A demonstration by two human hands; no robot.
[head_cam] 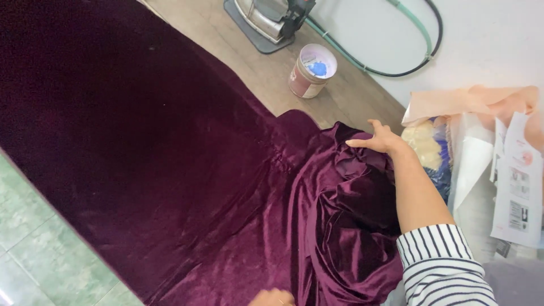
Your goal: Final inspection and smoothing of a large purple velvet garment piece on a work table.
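The crumpled edge of the dark purple velvet cloth (187,170) is touched by the flat, open right hand (381,139); the left hand (273,297) is barely seen, its grip untellable.

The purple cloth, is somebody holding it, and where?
The right hand rests open on the purple cloth's bunched edge, not gripping. The left hand is mostly hidden.

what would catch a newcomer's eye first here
A big sheet of dark purple velvet covers most of the table, bunched into shiny folds at the lower right. The right hand, in a striped sleeve, rests flat on those folds. Behind, an iron and a small can stand on the wood.
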